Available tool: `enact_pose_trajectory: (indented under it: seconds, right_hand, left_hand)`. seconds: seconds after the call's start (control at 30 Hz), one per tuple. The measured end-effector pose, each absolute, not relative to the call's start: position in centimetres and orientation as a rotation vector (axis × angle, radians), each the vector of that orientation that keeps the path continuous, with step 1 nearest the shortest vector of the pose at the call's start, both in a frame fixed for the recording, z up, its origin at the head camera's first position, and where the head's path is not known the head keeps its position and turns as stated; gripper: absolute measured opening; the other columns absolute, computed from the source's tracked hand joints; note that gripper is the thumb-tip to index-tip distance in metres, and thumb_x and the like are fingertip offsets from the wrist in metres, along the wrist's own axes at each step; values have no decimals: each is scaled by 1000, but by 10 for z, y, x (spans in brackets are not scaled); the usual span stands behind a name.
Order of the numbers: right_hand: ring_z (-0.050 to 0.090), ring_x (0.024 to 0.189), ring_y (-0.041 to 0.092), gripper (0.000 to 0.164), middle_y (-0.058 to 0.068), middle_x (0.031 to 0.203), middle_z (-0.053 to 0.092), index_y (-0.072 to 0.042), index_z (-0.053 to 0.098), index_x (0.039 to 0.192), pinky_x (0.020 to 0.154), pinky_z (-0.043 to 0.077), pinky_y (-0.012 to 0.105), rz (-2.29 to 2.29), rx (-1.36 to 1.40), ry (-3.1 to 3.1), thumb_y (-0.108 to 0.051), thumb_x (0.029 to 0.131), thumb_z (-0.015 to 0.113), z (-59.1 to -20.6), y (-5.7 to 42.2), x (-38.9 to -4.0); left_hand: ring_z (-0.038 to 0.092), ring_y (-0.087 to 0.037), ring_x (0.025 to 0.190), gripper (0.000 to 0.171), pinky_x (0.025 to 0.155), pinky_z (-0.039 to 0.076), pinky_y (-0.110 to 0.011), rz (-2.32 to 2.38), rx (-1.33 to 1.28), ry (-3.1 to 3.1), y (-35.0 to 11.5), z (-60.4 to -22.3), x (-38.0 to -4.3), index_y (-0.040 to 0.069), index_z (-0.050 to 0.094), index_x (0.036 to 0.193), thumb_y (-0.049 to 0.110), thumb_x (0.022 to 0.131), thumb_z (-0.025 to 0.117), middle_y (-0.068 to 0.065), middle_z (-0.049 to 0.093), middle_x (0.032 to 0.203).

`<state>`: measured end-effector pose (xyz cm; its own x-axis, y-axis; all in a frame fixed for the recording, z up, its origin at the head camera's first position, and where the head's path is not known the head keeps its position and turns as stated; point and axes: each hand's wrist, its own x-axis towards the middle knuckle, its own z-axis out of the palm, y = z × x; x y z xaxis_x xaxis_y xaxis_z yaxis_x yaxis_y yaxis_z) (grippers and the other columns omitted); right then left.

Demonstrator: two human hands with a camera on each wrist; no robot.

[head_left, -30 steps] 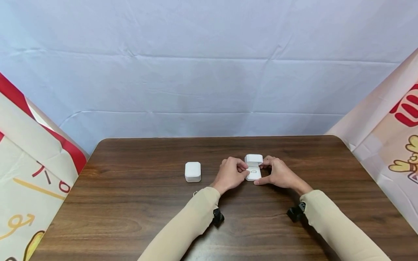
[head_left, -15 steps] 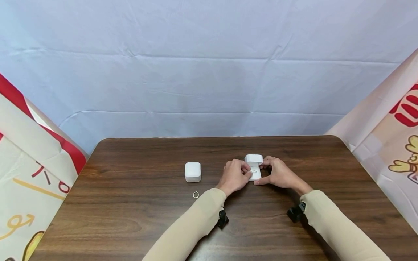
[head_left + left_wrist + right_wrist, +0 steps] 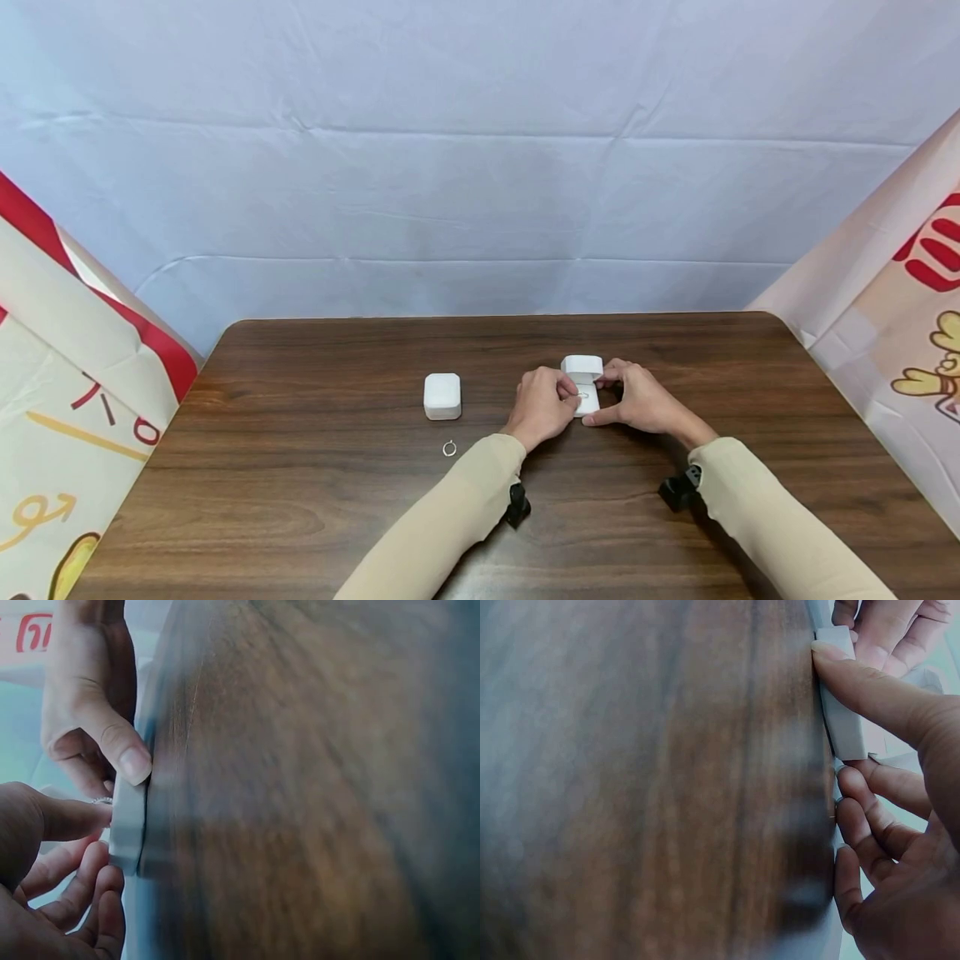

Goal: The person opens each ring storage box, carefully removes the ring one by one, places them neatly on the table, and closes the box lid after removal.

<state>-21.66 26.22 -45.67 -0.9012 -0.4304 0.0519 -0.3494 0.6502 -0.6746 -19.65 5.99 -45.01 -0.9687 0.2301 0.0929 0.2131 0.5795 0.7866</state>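
Note:
A small white ring box (image 3: 587,407) stands on the brown table with its lid (image 3: 582,365) raised at the back. My right hand (image 3: 643,402) grips the box from the right, thumb at its front edge and fingers toward the back. From the left, my left hand (image 3: 542,405) reaches into the box, thumb and forefinger pinching a thin silver ring (image 3: 583,396) over the white insert. In the left wrist view, the ring (image 3: 103,800) shows at the thumb tip, partly hidden by the fingers. The right wrist view shows the right thumb pressed on the box (image 3: 843,724).
A second white ring box (image 3: 442,396), lid down, stands left of the hands on the wooden table (image 3: 315,467). Another silver ring (image 3: 449,455) lies in front of it, close to the left sleeve (image 3: 465,492). White cloth (image 3: 480,208) hangs behind the table.
My left hand has shifted slightly right, further over the open box. Its sleeve has uncovered the ring lying on the table. The right hand and box have stayed put.

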Motion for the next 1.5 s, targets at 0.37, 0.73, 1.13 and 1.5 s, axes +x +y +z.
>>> enact_pose_trajectory:
  seconds: [0.37, 0.73, 1.13, 1.5]
  right_hand:
    - [56, 88, 19, 44, 2, 97, 63, -9, 71, 100, 78, 47, 32, -1112, -658, 2749, -27, 69, 97, -456, 261, -216]
    - [58, 90, 19, 47, 4, 100, 64, -6, 72, 104, 79, 48, 33, -1112, -650, 2743, -27, 70, 96, -456, 262, -215]
    - [56, 90, 20, 49, 4, 100, 63, -4, 71, 105, 79, 48, 36, -1103, -660, 2740, -29, 71, 95, -454, 262, -215]
    - [56, 90, 21, 47, 4, 98, 62, -5, 71, 103, 79, 48, 36, -1112, -648, 2734, -29, 71, 95, -455, 263, -215]
  left_hand:
    - [56, -4, 69, 11, 69, 46, -21, 1449, 415, 2784, 61, -453, -197, 12, 72, 80, 9, 88, 80, 8, 62, 71]
    - [53, -2, 68, 13, 67, 44, -19, 1474, 432, 2768, 60, -453, -197, 10, 71, 79, 10, 87, 81, 8, 60, 71]
    - [52, -3, 66, 13, 65, 44, -19, 1487, 445, 2753, 59, -453, -197, 10, 71, 79, 8, 88, 80, 8, 59, 71]
    - [53, -4, 66, 13, 64, 45, -20, 1496, 413, 2738, 57, -453, -196, 11, 72, 79, 10, 89, 80, 7, 60, 71]
